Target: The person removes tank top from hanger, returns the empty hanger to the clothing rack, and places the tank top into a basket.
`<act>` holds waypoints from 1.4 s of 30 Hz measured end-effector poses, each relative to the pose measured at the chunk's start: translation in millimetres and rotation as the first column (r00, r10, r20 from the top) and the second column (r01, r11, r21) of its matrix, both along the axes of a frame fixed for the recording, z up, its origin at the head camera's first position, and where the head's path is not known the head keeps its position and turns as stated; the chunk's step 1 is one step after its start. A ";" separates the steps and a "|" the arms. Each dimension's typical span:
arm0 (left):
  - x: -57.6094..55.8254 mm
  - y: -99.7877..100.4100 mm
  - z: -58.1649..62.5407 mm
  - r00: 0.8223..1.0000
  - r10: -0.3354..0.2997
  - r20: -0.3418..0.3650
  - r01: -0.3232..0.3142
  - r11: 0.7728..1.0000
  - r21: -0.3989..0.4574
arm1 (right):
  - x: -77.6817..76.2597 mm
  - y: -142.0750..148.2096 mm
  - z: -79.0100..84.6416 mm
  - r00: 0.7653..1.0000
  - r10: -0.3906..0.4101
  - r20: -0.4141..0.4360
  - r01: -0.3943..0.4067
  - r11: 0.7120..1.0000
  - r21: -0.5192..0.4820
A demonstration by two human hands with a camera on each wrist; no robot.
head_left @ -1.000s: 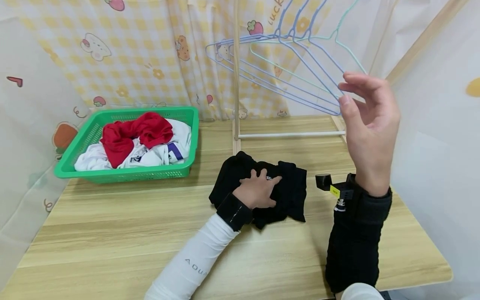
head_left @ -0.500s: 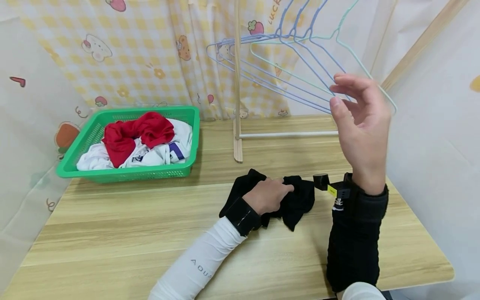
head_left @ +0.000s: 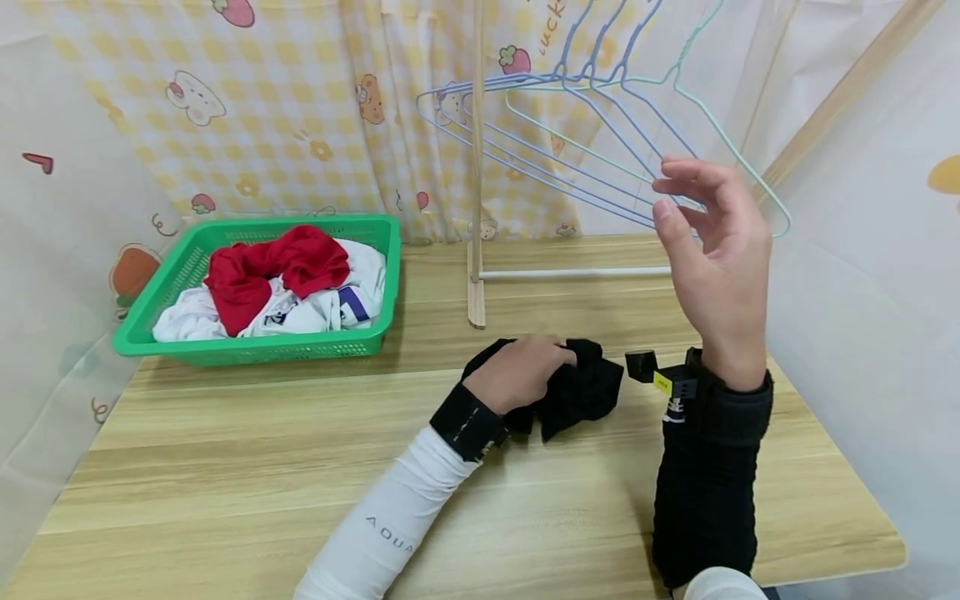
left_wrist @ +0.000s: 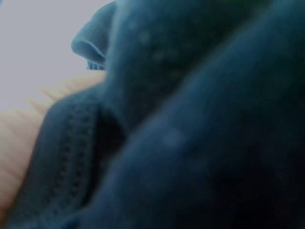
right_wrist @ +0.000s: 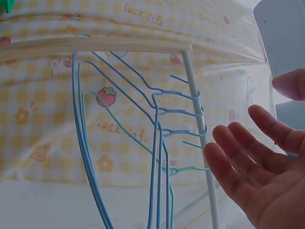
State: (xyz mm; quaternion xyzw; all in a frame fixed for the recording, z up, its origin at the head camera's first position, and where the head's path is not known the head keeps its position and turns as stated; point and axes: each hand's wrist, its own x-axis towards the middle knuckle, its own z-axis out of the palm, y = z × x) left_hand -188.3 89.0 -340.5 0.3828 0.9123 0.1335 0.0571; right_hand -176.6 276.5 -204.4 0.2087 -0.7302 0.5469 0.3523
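Observation:
A crumpled black garment [head_left: 588,387] lies on the table in the head view. My left hand [head_left: 521,371] grips it from above, fingers curled into the cloth and partly hidden. Dark cloth [left_wrist: 228,157] with a stitched edge fills most of the left wrist view. My right hand [head_left: 720,258] is raised at the right, palm visible and fingers loosely bent, holding nothing. Beside it hang three blue hangers [head_left: 592,70] and a mint green hanger [head_left: 679,65]. In the right wrist view, the right hand's fingers [right_wrist: 267,167] are spread near the hooks on the pale rod [right_wrist: 193,88].
A green plastic basket [head_left: 255,343] stands at the back left of the wooden table [head_left: 225,467]. Inside are a red garment [head_left: 315,258] and white clothes [head_left: 367,265]. The rack's wooden post [head_left: 477,167] and low white bar [head_left: 570,272] stand behind the black garment.
My left hand has gone from lying spread on the black garment to gripping it, and the cloth is bunched smaller. The right hand has drifted slightly left.

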 end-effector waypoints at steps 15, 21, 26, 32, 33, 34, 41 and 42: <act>4.7 -59.4 67.6 0.953 0.244 -0.181 -0.160 0.909 0.384 | -3.5 3.8 0.0 1.000 0.016 0.002 -0.016 1.000 0.014; 2.7 -80.0 85.5 0.886 0.365 -0.286 -0.158 0.818 0.554 | -3.5 7.3 -2.6 1.000 0.009 0.003 -0.009 0.999 0.033; -3.5 -101.1 107.5 0.810 0.470 -0.350 -0.125 0.722 0.680 | -4.2 9.3 -2.0 1.000 0.001 -0.004 -0.001 0.999 0.049; -9.5 -135.4 139.2 0.749 0.540 -0.385 -0.147 0.702 0.697 | -4.6 8.8 -1.8 1.000 0.001 0.004 -0.002 0.999 0.052; -11.2 -142.0 143.7 0.739 0.548 -0.392 -0.155 0.704 0.693 | -4.3 8.6 -1.9 1.000 0.003 0.006 -0.003 0.999 0.054; -13.1 -148.7 148.3 0.727 0.560 -0.397 -0.164 0.703 0.692 | -4.2 8.7 -2.1 1.000 0.003 0.008 -0.003 0.998 0.058; -29.4 -195.4 169.4 0.668 0.643 -0.375 -0.292 0.689 0.663 | -4.1 6.3 -1.5 1.000 -0.017 0.026 0.016 0.998 0.055; -33.1 -201.9 169.0 0.669 0.651 -0.358 -0.321 0.687 0.652 | -4.0 5.7 -1.0 0.999 -0.021 0.032 0.020 0.999 0.050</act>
